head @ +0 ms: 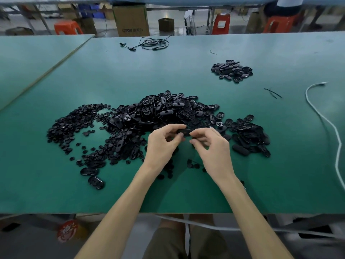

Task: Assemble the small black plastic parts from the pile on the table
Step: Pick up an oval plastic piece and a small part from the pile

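A big pile of black oval plastic shells (164,111) lies in the middle of the green table (119,75), with a spread of small round black parts (72,124) to its left. Just in front of the pile, my left hand (164,144) and my right hand (211,146) meet above the table. Between their fingertips they pinch one black oval part (183,132). My right fingertips also seem to hold a small black piece (193,141), mostly hidden. A smaller heap of black oval parts (232,71) sits far right.
More oval shells (250,137) lie scattered to the right of my hands. A white cable (324,118) snakes along the right edge. A black cord bundle (149,43) lies at the far side. Beyond the table stand a cardboard box (130,19) and orange stools (221,23).
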Available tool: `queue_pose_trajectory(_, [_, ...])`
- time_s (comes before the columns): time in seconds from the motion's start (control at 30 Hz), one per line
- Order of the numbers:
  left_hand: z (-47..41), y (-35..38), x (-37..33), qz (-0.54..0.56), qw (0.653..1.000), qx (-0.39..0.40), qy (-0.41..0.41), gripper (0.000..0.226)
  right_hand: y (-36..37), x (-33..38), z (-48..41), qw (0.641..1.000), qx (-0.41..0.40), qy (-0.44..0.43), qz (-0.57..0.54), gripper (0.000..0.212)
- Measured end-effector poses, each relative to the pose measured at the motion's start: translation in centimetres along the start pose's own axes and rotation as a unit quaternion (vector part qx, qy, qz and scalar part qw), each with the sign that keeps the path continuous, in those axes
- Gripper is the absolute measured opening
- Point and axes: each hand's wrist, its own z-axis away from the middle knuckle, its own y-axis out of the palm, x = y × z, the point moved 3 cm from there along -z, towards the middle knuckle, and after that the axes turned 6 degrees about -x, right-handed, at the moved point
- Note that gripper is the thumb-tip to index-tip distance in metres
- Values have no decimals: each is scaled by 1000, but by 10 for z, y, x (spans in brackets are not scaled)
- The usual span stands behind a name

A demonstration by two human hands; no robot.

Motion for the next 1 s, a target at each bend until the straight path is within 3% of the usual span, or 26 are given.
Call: queue_pose_trajectory(1.0, [1, -2, -2, 7, 1000, 6, -2, 22, -5, -3, -1, 997, -29, 41, -55, 18])
